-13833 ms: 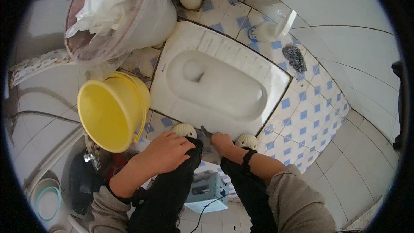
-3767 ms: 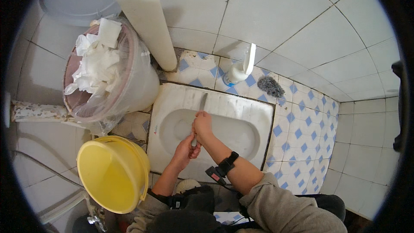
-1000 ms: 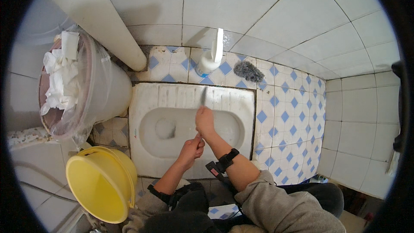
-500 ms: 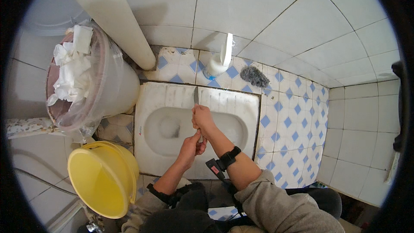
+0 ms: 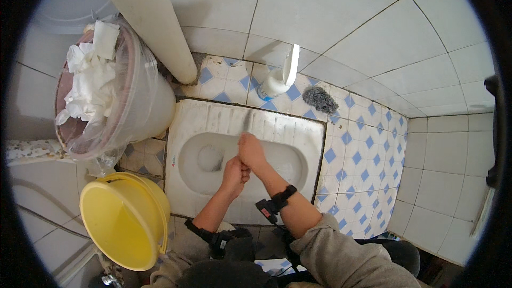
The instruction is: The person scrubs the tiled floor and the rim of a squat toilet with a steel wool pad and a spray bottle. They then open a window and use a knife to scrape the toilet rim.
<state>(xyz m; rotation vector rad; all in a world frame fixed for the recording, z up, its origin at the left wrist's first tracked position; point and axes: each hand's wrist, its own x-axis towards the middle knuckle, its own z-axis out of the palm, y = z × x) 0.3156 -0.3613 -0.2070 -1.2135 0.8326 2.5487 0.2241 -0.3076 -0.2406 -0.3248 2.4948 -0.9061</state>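
Note:
Both my hands are together over the white squat toilet (image 5: 184, 122). My right hand (image 5: 252, 151) is closed in a fist, and what looks like a knife's narrow grey blade (image 5: 248, 121) sticks out beyond it, smeared by motion. My left hand (image 5: 233, 177), also closed, lies just below and to the left, against the right. Its fingers are curled where the handle was visible a moment ago; the handle is now hidden by my hands. The blade points away from me over the toilet's far ribbed edge.
Left are a lined bin (image 5: 154, 104) heaped with white tissue (image 5: 93, 85) and a yellow bucket (image 5: 114, 224). A thick white pipe (image 5: 154, 26) rises behind. Beyond the toilet stand a white bottle (image 5: 274, 84) and a grey scouring pad (image 5: 320, 99). Tiled walls enclose the space.
The blade has gone from sharp to blurred and tilts more to the right. My left hand has moved up slightly, hiding the handle. The whole view has shifted a little.

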